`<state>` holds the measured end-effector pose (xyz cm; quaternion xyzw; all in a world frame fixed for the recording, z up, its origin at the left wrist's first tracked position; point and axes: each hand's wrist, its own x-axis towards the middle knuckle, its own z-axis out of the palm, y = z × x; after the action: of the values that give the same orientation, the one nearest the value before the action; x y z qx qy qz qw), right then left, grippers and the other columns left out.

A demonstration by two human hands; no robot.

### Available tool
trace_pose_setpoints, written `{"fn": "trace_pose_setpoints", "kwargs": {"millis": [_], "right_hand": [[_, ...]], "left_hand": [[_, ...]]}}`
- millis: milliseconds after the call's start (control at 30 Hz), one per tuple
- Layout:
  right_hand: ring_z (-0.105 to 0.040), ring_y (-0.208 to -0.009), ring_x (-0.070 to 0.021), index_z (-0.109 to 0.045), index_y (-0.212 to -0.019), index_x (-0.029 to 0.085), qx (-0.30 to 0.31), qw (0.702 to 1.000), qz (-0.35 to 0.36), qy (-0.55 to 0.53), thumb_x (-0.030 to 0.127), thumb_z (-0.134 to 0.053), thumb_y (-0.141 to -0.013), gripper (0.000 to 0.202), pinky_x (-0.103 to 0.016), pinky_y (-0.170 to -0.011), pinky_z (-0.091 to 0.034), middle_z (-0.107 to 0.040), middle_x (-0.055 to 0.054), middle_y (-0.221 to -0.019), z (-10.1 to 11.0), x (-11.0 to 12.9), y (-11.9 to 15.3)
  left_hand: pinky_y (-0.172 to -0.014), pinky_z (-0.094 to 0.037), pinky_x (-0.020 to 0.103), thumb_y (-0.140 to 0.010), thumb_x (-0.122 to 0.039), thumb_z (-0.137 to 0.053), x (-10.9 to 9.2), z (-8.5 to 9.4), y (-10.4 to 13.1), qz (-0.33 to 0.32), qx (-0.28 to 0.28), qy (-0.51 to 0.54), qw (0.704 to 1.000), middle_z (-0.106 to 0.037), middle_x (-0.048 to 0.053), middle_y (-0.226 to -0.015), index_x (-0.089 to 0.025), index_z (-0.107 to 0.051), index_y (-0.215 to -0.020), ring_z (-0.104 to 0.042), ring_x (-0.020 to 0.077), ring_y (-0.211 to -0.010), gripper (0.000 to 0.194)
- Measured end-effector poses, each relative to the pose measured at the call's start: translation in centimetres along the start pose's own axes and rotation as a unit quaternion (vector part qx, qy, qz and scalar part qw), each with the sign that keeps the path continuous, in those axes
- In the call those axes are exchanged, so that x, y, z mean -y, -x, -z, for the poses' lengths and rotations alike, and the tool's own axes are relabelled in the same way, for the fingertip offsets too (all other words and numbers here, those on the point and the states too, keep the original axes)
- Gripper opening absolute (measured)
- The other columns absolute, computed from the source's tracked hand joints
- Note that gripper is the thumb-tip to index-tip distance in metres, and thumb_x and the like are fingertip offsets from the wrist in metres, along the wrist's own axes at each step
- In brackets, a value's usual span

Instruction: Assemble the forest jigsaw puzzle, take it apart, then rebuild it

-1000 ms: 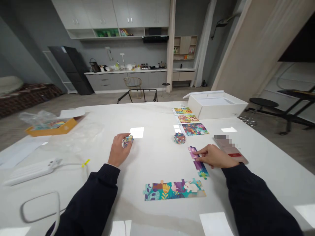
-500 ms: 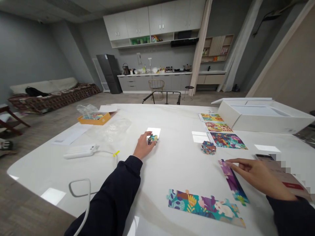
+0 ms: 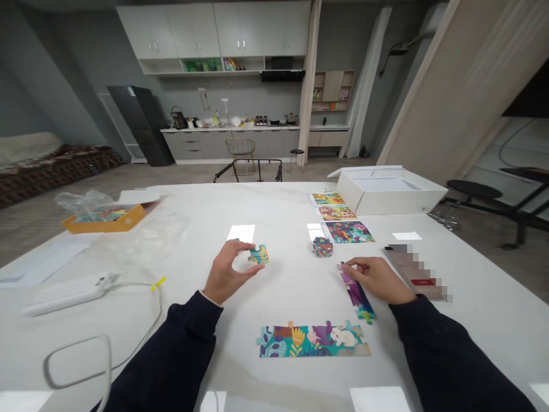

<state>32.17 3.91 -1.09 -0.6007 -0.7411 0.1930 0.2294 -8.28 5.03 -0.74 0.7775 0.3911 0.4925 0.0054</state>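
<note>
Basically, the teal and yellow cardboard puzzle piece (image 3: 259,254) is up in the left hand (image 3: 229,272), clamped at its edges between thumb and forefinger, hand curved in a wide C. A dark scrap behind that hand is mostly hidden, can't tell what. Right hand (image 3: 380,279) has its fingertips bunched on the far end of the purple and navy joined puzzle strip (image 3: 357,296), covering part of it; pinching or just pressing, can't tell. Nearer the table's near edge, which is cut off, lies the long teal rabbit puzzle strip (image 3: 313,341). One round multicoloured pile of puzzle pieces (image 3: 322,247), count unclear, sits just beside three colourful printed pictures (image 3: 350,232), lined up toward the far edge. Two boxes: white cardboard box (image 3: 394,200) near the far right corner, marking too small to read; orange open box (image 3: 105,222) toward the far left corner, contents partly under clear plastic. One flat phone (image 3: 418,277) by the right edge, partly pixelated, writing on its red patch unreadable. On the left side, one white plastic power block (image 3: 71,294) and one grey-white cable (image 3: 160,309) with a yellow tie, cable running out of view.
</note>
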Motion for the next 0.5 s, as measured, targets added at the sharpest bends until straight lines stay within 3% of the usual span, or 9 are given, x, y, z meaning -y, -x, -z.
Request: {"fn": "trace_pose_setpoints", "kwargs": {"millis": [133, 233, 500], "right_hand": [[-0.044, -0.054, -0.0149, -0.081, -0.088, 0.015, -0.002, 0.999, 0.013, -0.03, 0.06, -0.056, -0.093, 0.051, -0.028, -0.054, -0.033, -0.059, -0.001, -0.056, -0.4, 0.0, 0.0], [-0.043, -0.053, -0.0144, -0.081, -0.085, 0.015, -0.003, 0.999, 0.014, -0.043, 0.059, -0.057, -0.093, 0.051, -0.028, -0.054, -0.034, -0.058, 0.0, -0.054, -0.5, 0.2, 0.0], [-0.042, -0.051, -0.0121, -0.079, -0.085, 0.013, 0.02, 0.997, 0.0, -0.072, 0.047, -0.067, -0.087, 0.036, -0.026, -0.054, -0.034, -0.054, 0.002, -0.052, -0.6, 0.0, -0.2]], "left_hand": [[-0.084, -0.058, 0.041, -0.085, -0.029, -0.083, -4.0, -1.7, 0.6, -0.064, 0.087, 0.089, 0.99, -0.073, 0.008, -0.1, -0.022, -0.065, -0.107, -0.07, 0.0247, -0.095, 0.03], [-0.082, -0.058, 0.041, -0.088, -0.028, -0.08, -5.8, -2.5, 1.2, -0.073, 0.14, 0.123, 0.98, -0.073, 0.009, -0.1, -0.023, -0.068, -0.098, -0.068, 0.0249, -0.096, 0.017], [-0.09, -0.059, 0.043, -0.093, -0.028, -0.073, -5.8, -3.0, 1.7, -0.022, 0.196, 0.127, 0.972, -0.073, 0.009, -0.113, -0.025, -0.07, -0.1, -0.067, 0.0249, -0.105, 0.008]]}}
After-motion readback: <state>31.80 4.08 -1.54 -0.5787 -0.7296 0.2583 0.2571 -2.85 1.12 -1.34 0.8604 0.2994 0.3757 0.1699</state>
